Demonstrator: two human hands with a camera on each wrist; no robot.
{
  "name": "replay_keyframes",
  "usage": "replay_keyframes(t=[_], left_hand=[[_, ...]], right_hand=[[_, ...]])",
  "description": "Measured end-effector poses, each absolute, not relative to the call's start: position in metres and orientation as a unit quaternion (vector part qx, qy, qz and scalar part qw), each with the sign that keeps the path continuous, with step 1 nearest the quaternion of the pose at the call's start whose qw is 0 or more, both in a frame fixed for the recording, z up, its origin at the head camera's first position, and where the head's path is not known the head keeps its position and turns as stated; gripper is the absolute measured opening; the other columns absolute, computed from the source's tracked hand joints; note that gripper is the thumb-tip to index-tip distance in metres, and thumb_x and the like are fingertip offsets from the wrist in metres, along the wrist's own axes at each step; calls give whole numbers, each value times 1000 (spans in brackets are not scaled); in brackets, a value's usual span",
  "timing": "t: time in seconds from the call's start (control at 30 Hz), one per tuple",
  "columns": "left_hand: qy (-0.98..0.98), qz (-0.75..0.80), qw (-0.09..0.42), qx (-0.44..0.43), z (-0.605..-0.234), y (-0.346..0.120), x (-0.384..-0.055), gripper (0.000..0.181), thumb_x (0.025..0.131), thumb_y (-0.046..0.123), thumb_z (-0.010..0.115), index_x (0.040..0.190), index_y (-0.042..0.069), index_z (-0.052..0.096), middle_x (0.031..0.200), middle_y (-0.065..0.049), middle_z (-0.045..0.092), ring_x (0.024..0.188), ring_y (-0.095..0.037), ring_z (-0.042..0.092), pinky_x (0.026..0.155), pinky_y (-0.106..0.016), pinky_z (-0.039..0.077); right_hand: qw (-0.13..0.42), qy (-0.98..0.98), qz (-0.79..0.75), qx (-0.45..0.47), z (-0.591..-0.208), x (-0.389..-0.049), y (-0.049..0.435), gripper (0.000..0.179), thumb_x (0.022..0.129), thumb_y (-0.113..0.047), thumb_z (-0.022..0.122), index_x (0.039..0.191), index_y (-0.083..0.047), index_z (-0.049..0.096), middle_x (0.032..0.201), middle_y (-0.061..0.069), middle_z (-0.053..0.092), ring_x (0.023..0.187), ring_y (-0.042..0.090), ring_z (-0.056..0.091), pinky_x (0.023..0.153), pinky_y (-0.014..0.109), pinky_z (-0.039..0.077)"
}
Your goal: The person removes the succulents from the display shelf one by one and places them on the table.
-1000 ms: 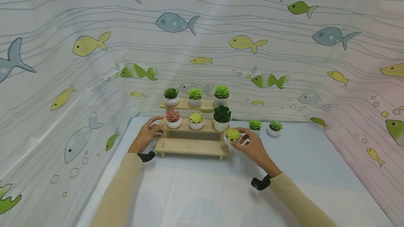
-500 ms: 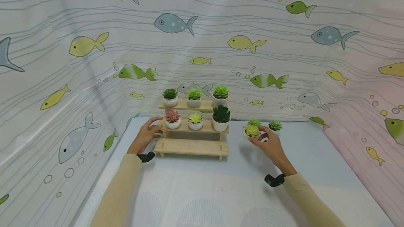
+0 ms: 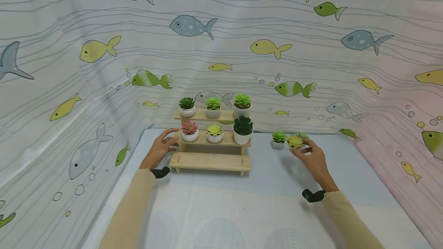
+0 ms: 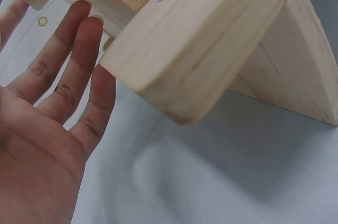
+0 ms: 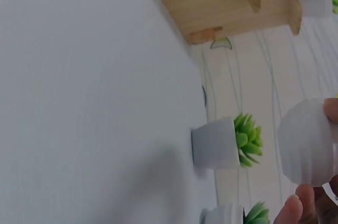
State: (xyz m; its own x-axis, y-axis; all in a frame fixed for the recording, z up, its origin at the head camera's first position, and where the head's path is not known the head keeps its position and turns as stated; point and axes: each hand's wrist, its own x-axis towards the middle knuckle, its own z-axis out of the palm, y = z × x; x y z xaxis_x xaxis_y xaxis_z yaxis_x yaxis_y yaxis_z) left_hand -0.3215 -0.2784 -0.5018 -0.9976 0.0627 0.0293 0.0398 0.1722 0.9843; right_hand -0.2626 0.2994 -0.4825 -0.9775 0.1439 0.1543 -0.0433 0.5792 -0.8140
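Observation:
My right hand [image 3: 314,160] pinches the white pot of a yellow-green succulent [image 3: 295,141] between thumb and fingers. In the right wrist view this ribbed pot [image 5: 307,145] is raised above the table. A succulent in a square white pot [image 3: 278,140] stands just left of it, and another green succulent [image 3: 303,135] is partly hidden behind it. My left hand [image 3: 160,148] is at the left end of a three-tier wooden plant stand [image 3: 209,160], a fingertip at the middle tier's end. Its other fingers [image 4: 79,76] extend loosely beside the lowest board in the left wrist view.
The top tier carries a dark green succulent [image 3: 187,106], a light green one [image 3: 213,107] and a taller one [image 3: 242,105]. On the middle tier are a pink succulent [image 3: 189,130], a yellow one [image 3: 215,132] and a large dark green one [image 3: 242,129]. A fish-print curtain [image 3: 221,49] surrounds the table.
My right hand has carried the yellow-green succulent rightward, from beside the stand's right end, past the square-potted succulent, to in front of the rightmost one. My left hand has stayed at the stand.

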Motion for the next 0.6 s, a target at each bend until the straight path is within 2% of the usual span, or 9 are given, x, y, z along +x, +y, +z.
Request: replay_keyframes(t=[0.33,0.6], left_hand=[[768,640,9,29,-504,-279,-324,55,98,47,68,147,28,51,116,-13,67,111,-33,63,92,-46,53],[762,646,8,36,-504,-279,-323,56,97,48,70,147,28,52,116,-12,67,112,-37,62,91,-45,54]], right_hand=[[110,-875,463,-89,-491,-263,332,87,91,-56,74,155,-6,42,126,20,54,101,25,49,61,25,49],[119,-871,460,-125,-500,-268,360,89,91,-59,71,157,-8,40,123,16,54,93,21,50,61,22,51]])
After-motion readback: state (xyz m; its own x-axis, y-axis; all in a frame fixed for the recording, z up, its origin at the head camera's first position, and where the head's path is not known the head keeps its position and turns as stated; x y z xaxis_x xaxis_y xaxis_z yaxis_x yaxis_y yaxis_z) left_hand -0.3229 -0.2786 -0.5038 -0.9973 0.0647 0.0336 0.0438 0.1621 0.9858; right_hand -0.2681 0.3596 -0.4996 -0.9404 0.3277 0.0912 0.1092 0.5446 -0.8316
